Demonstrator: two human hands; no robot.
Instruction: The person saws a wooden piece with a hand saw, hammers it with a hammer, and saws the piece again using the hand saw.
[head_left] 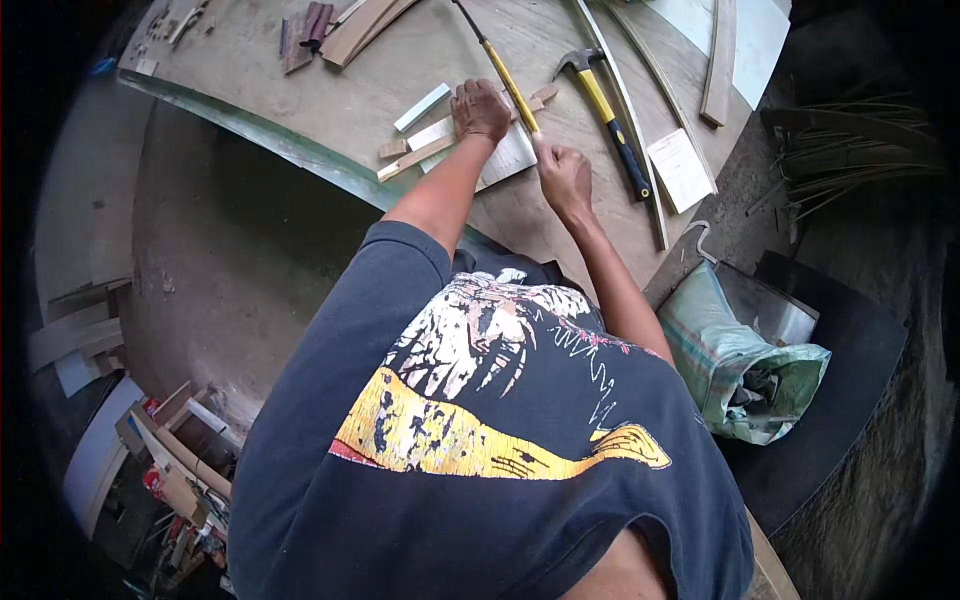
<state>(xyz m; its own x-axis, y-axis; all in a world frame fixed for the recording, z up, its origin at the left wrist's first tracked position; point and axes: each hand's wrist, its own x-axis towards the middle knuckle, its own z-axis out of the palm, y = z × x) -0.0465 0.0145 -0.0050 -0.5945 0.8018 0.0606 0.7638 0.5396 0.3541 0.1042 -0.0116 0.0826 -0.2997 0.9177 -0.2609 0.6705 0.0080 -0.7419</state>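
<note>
My left hand [482,110] is closed over a narrow wooden strip [415,158], pressing it down across a pale white board [512,155] at the table's near edge. The strip's reddish end pokes out on the right of the hand. My right hand [566,178] grips the pale handle of a long, thin yellow tool, apparently a hacksaw [508,82] seen edge-on. It slants away to a dark far end and crosses just right of my left hand. Whether its blade touches the strip I cannot tell. A short light-coloured stick [422,107] lies left of my left hand.
On the wooden table [400,60] lie a claw hammer [605,115], long thin strips [625,110], a written paper [681,170] and wood pieces [365,30]. A green-white sack [715,330] stands at right. Scrap wood [185,450] is piled on the floor at lower left.
</note>
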